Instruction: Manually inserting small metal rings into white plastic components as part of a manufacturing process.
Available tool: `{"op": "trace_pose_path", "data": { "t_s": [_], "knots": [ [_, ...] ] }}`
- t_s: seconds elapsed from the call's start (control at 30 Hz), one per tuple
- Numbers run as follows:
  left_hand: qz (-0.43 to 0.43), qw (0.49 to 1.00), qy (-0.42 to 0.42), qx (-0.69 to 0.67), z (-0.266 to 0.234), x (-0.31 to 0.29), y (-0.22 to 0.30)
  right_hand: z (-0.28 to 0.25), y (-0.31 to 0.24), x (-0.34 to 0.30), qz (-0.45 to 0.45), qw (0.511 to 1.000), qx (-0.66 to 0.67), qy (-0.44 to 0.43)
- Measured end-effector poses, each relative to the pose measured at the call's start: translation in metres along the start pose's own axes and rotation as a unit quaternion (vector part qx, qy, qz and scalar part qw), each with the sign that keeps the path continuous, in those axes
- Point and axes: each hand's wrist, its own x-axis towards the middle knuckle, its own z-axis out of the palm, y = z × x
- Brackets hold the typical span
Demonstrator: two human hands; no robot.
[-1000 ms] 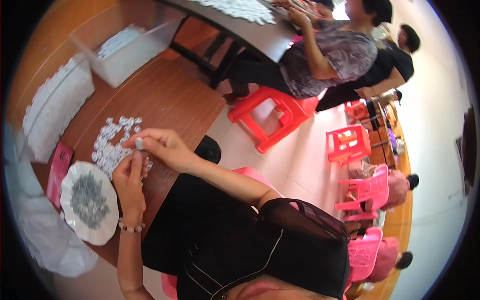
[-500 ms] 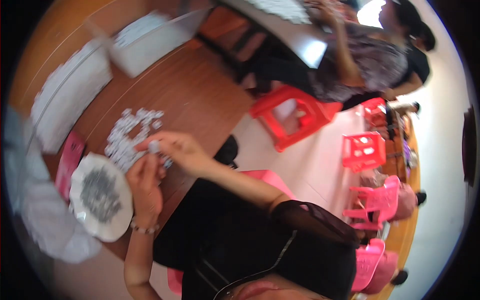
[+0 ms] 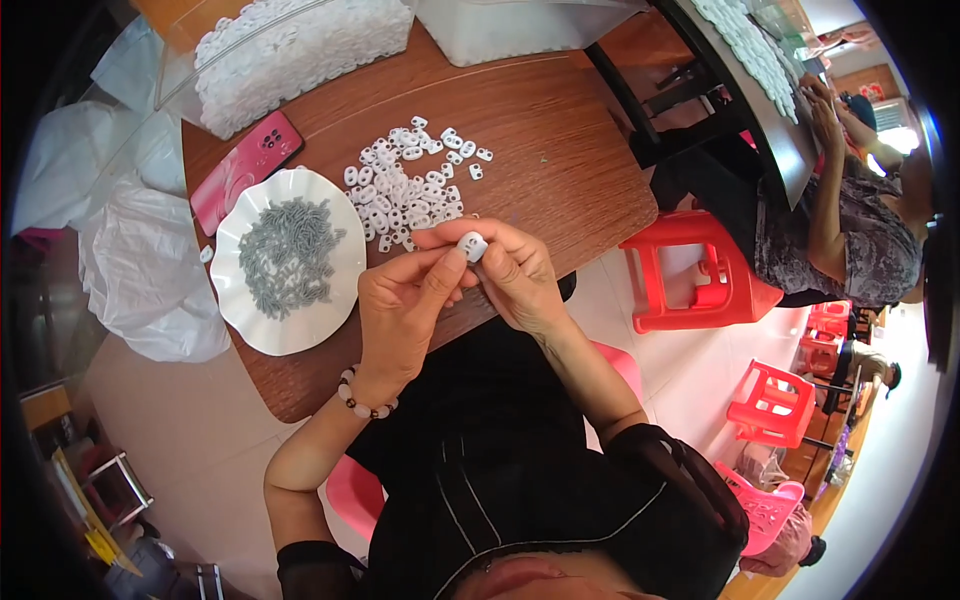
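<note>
While pinching one white piece to the right of the plate, brings both hands together at the fingertips. Has the left hand nearer the plate, with thumb tip against the piece's lower left edge and the other fingers curled, partly out of sight. Has the right hand on the side away from the plate, gripping the same piece between thumb and forefinger. Leaves holes in the piece visible. Held a piece half a second ago too, then too blurred to show its holes. Has swung the view since, bringing the plate farther toward the middle and into sharper focus. Covers less of the pile, spread just right of the plate, than then. Shows grey pins heaped in the plate, a pink phone just beyond its upper left rim, a bag to its left, a filled tub above it, and a red stool well to its right.
</note>
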Motion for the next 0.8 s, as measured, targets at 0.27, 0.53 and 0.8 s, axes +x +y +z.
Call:
{"op": "trace_pose_path", "data": {
  "t_s": [0.27, 0.53, 0.8],
  "knots": [
    [0.031, 0.998, 0.008, 0.063, 0.005, -0.012, 0.004, 0.004, 0.008, -0.007, 0.004, 0.998, 0.056, -0.008],
    [0.037, 0.998, 0.008, 0.055, 0.007, -0.02, 0.0, -0.001, 0.012, -0.015, 0.002, 0.998, 0.057, -0.017],
    [0.047, 0.997, 0.006, 0.054, 0.008, -0.021, -0.002, 0.004, 0.005, -0.019, -0.001, 0.999, 0.039, -0.01]
  ]
}}
